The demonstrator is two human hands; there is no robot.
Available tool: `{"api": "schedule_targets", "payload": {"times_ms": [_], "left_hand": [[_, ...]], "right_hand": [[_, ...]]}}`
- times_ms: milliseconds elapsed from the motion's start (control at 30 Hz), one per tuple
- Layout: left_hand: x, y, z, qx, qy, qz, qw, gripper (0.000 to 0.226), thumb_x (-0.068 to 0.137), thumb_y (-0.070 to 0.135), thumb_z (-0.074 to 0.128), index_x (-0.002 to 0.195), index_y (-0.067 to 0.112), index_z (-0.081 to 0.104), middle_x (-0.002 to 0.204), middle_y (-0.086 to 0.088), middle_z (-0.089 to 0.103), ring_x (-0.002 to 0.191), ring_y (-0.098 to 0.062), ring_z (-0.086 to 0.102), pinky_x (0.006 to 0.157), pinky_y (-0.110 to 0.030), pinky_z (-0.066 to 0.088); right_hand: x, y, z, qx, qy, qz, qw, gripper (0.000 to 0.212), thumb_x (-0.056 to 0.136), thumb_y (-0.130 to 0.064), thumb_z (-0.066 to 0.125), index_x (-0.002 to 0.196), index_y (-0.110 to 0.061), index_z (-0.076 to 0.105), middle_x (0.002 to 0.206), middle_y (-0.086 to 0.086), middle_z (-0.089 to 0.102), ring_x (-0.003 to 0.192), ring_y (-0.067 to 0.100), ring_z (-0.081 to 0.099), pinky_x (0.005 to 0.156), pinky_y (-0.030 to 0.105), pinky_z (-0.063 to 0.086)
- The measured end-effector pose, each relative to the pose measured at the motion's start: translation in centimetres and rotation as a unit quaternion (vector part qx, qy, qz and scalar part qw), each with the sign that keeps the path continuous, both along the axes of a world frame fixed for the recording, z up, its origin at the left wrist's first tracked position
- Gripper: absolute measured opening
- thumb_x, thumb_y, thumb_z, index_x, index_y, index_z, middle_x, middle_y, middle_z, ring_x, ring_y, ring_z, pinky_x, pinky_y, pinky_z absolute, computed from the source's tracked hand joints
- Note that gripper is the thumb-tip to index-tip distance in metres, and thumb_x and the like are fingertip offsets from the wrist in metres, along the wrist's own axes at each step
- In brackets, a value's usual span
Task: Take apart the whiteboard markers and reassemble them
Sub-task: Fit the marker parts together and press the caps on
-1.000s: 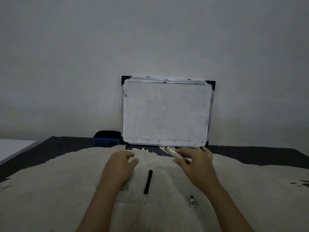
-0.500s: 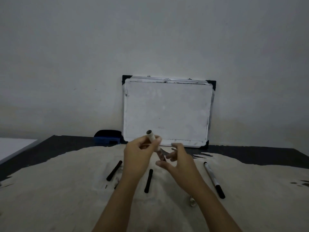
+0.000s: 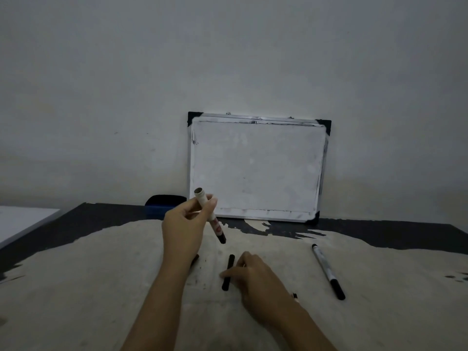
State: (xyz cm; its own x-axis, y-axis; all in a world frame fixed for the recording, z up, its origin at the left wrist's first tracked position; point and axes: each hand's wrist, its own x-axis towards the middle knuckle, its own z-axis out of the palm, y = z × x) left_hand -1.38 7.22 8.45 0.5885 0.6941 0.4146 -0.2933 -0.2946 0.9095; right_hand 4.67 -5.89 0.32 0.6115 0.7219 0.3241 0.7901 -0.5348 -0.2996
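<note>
The left hand (image 3: 186, 228) holds a marker barrel (image 3: 209, 215) raised above the bench (image 3: 76, 287), fingers (image 3: 212, 202) pinched around its upper part, the open end tilted up and the dark end pointing down. The right hand (image 3: 255, 277) is down on the cloth, fingers closing on a black ink core (image 3: 228, 272) that lies flat; whether it is gripped yet cannot be told. The step appears to be refilling the barrel. It goes best if the core is lifted by one end, lined up with the open mouth and slid in straight. A whole marker (image 3: 328, 271) lies well apart to the right.
</note>
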Motion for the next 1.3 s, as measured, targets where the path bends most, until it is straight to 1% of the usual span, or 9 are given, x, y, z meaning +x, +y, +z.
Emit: {"api": "schedule_targets", "payload": {"times_ms": [200, 333, 400, 500, 600, 767, 933, 1100, 1300], "left_hand": [[0.1, -0.5, -0.1, 0.024, 0.007, 0.003, 1.0, 0.027, 0.079, 0.03, 0.067, 0.103, 0.019, 0.071, 0.085, 0.006, 0.071, 0.085, -0.002, 0.064, 0.073, -0.013, 0.047], [-0.1, -1.1, 0.6, 0.109, 0.002, -0.008, 0.994, 0.025, 0.08, 0.028, 0.067, 0.103, 0.019, 0.07, 0.086, 0.014, 0.068, 0.071, 0.014, 0.061, 0.063, 0.003, 0.043], [-0.2, -1.5, 1.0, 0.154, -0.003, -0.014, 0.988, 0.024, 0.079, 0.027, 0.067, 0.101, 0.019, 0.071, 0.085, 0.018, 0.067, 0.076, 0.02, 0.057, 0.066, 0.007, 0.038], [-0.3, -2.2, 1.3, 0.22, -0.003, -0.028, 0.975, 0.025, 0.077, 0.029, 0.068, 0.1, 0.019, 0.072, 0.083, 0.014, 0.069, 0.082, 0.014, 0.059, 0.069, 0.004, 0.04], [-0.2, -2.7, 1.4, 0.279, -0.007, -0.024, 0.96, 0.022, 0.077, 0.035, 0.068, 0.094, 0.022, 0.073, 0.08, 0.007, 0.073, 0.078, 0.003, 0.063, 0.073, -0.012, 0.049], [-0.1, -2.9, 1.3, 0.321, 0.004, -0.007, 0.947, 0.023, 0.073, 0.046, 0.065, 0.091, 0.033, 0.071, 0.073, 0.013, 0.072, 0.073, 0.0, 0.063, 0.089, -0.051, 0.045], [-0.1, -2.9, 1.2, 0.339, 0.025, 0.026, 0.94, 0.019, 0.076, 0.04, 0.068, 0.094, 0.034, 0.071, 0.074, 0.004, 0.071, 0.076, -0.004, 0.058, 0.099, -0.038, 0.032], [-0.3, -3.1, 1.1, 0.371, 0.055, 0.037, 0.926, 0.019, 0.081, 0.037, 0.064, 0.098, 0.035, 0.069, 0.077, 0.003, 0.068, 0.075, -0.005, 0.05, 0.085, -0.023, 0.018], [-0.1, -2.8, 1.0, 0.375, 0.073, 0.052, 0.923, 0.026, 0.08, 0.04, 0.062, 0.105, 0.034, 0.068, 0.074, 0.006, 0.062, 0.073, -0.009, 0.048, 0.087, -0.025, 0.021]], "right_hand": [[0.3, -0.9, 1.0, -0.005, -0.05, -0.02, 0.999, 0.016, 0.089, -0.025, 0.056, 0.105, -0.026, 0.059, 0.11, -0.004, 0.046, 0.099, 0.015, 0.04, 0.086, 0.023, 0.036], [1.6, -2.1, 4.6, 0.201, 0.109, -0.058, 0.972, 0.014, 0.09, -0.018, 0.056, 0.081, -0.028, 0.052, 0.086, -0.008, 0.054, 0.078, 0.005, 0.051, 0.068, 0.012, 0.039], [1.4, -3.3, 7.7, 0.371, 0.247, -0.037, 0.894, 0.01, 0.09, -0.015, 0.057, 0.081, -0.02, 0.056, 0.076, -0.003, 0.062, 0.067, 0.006, 0.058, 0.064, 0.013, 0.047], [-0.1, -4.7, 11.4, 0.546, 0.424, 0.085, 0.718, 0.009, 0.089, -0.012, 0.054, 0.084, -0.01, 0.061, 0.068, -0.001, 0.07, 0.062, 0.007, 0.065, 0.063, 0.019, 0.056], [-1.2, -4.9, 12.9, 0.585, 0.447, 0.108, 0.668, 0.011, 0.088, -0.011, 0.054, 0.083, -0.008, 0.063, 0.067, 0.001, 0.073, 0.063, 0.009, 0.069, 0.064, 0.019, 0.058], [-1.2, -4.4, 12.4, 0.608, 0.385, 0.019, 0.694, 0.008, 0.088, -0.012, 0.058, 0.081, -0.009, 0.063, 0.068, 0.003, 0.074, 0.066, 0.013, 0.07, 0.066, 0.02, 0.06], [-1.2, -4.2, 12.1, 0.584, 0.292, -0.017, 0.757, 0.006, 0.088, -0.011, 0.058, 0.084, -0.01, 0.061, 0.078, 0.008, 0.071, 0.065, 0.009, 0.07, 0.064, 0.017, 0.058], [-1.4, -3.8, 11.6, 0.54, 0.175, -0.042, 0.822, 0.013, 0.087, -0.01, 0.06, 0.098, -0.011, 0.053, 0.08, 0.005, 0.071, 0.07, 0.01, 0.071, 0.069, 0.021, 0.058], [-0.9, -3.6, 10.8, 0.518, 0.134, -0.055, 0.843, 0.022, 0.089, -0.01, 0.057, 0.111, -0.016, 0.057, 0.08, 0.003, 0.071, 0.074, 0.008, 0.071, 0.068, 0.019, 0.058]]}}
